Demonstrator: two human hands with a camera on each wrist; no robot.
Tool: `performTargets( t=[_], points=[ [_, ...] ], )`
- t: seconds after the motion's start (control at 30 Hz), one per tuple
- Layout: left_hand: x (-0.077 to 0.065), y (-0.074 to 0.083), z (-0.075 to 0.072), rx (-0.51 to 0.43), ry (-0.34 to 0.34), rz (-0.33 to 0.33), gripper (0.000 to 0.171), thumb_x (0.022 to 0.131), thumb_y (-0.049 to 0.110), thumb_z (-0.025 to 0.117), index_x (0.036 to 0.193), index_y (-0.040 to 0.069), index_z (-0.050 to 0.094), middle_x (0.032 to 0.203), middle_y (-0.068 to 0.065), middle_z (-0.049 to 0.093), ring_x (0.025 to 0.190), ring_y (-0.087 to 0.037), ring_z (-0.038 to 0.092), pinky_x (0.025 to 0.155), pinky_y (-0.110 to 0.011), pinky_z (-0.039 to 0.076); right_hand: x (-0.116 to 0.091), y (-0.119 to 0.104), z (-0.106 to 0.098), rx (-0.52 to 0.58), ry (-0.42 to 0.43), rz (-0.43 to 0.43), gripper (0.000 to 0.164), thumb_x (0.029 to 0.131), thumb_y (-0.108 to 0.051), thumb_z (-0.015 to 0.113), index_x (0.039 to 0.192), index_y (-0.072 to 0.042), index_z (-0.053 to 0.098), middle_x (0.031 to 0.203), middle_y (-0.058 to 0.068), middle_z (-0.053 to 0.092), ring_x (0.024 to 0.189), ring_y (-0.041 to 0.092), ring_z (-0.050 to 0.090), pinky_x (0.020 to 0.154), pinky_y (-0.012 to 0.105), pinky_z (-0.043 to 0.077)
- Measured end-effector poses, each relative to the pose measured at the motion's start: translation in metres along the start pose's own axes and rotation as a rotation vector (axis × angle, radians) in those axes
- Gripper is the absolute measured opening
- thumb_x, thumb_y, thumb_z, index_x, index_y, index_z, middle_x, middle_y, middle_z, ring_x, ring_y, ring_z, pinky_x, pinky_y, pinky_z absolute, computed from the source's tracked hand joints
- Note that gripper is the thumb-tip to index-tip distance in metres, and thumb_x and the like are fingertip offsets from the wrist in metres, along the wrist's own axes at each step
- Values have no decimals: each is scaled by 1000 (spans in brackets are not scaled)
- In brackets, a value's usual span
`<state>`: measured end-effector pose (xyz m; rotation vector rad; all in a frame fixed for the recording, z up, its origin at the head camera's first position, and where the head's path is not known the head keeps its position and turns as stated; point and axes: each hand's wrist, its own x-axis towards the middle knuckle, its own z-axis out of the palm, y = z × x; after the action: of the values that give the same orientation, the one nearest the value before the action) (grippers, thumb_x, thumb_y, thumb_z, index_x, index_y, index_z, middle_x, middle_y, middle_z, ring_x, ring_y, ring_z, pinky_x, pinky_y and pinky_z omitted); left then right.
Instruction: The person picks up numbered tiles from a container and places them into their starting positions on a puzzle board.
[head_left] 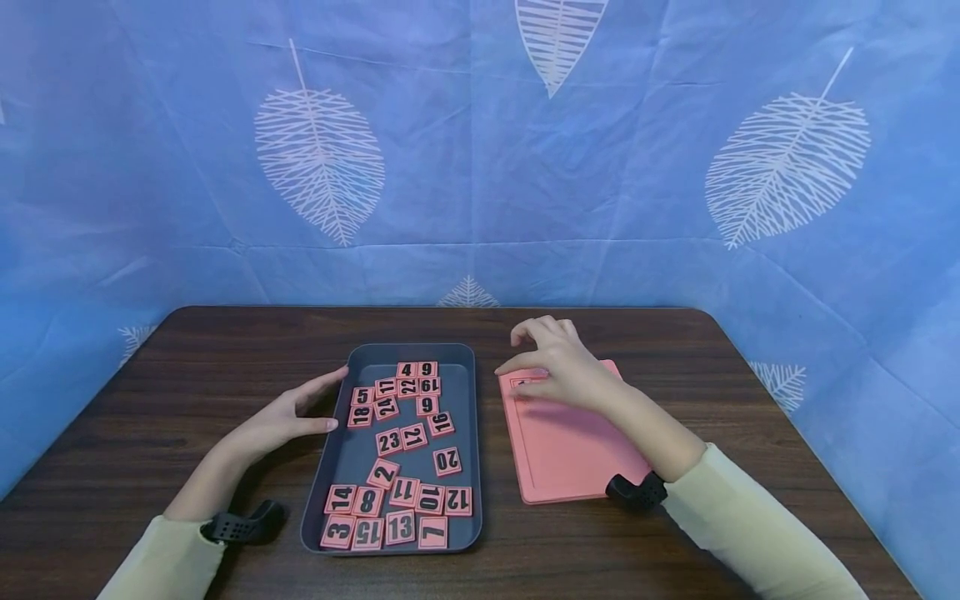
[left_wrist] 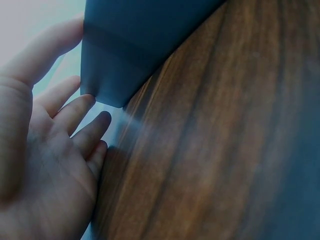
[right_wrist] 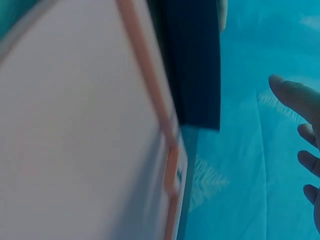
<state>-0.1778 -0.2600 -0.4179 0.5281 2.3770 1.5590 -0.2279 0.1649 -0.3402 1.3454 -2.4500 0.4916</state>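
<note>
My left hand (head_left: 281, 423) is at the left side of a dark grey tray (head_left: 341, 462), its fingertips and thumb right at the rim. In the left wrist view its fingers lie loosely extended along the tray's outer wall (left_wrist: 130, 50). Several pink number tiles (head_left: 400, 527) lie face up in the tray at mixed angles. My right hand (head_left: 562, 367) hovers above the far left corner of a pink board (head_left: 573, 454), fingers slightly bent with nothing between them. Below it, one tile (right_wrist: 171, 167) sits in that corner of the board, partly covered by the hand in the head view.
Tray and board lie side by side on a dark wooden table (head_left: 202, 367), with a narrow strip of wood between them. A blue cloth with white leaf prints (head_left: 480, 167) hangs behind the table. Each wrist wears a black band (head_left: 243, 525).
</note>
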Motion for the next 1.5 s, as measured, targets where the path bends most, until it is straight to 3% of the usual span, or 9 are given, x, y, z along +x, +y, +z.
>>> performTargets(
  t=[0.27,0.53,0.7,1.13,1.5],
  points=[
    [0,1,-1,10,0,2,73,92,18,66,153,15,25,156,-19,16,140,-46,8,101,-72,13,16,-37,10,85,15,-38,27,73,-30,85,99,-31,77,112,0,48,110,23,37,87,48,25],
    [0,1,-1,14,0,-1,73,92,19,66,153,15,25,156,-19,15,140,-46,7,101,-72,12,34,-67,30,137,-52,-78,26,77,-32,81,103,-31,76,113,-3,47,112,20,35,89,47,25],
    [0,2,-1,20,3,-16,74,92,20,66,153,15,25,156,-19,15,140,-47,7,101,-72,13,46,-82,47,150,-140,-92,29,79,-36,79,107,-33,75,117,-3,49,117,18,34,93,46,25],
    [0,2,-2,23,-6,-4,73,92,18,65,153,14,24,156,-21,16,139,-49,8,99,-74,15,70,-90,86,97,-346,-134,32,80,-42,77,111,-39,71,115,-6,47,103,11,34,87,36,25],
    [0,2,-3,8,-14,-7,73,93,18,64,153,14,24,156,-20,15,140,-48,7,99,-73,14,78,-93,95,77,-450,-150,34,82,-44,74,115,-40,70,108,-11,43,97,9,33,86,33,26]
  ],
)
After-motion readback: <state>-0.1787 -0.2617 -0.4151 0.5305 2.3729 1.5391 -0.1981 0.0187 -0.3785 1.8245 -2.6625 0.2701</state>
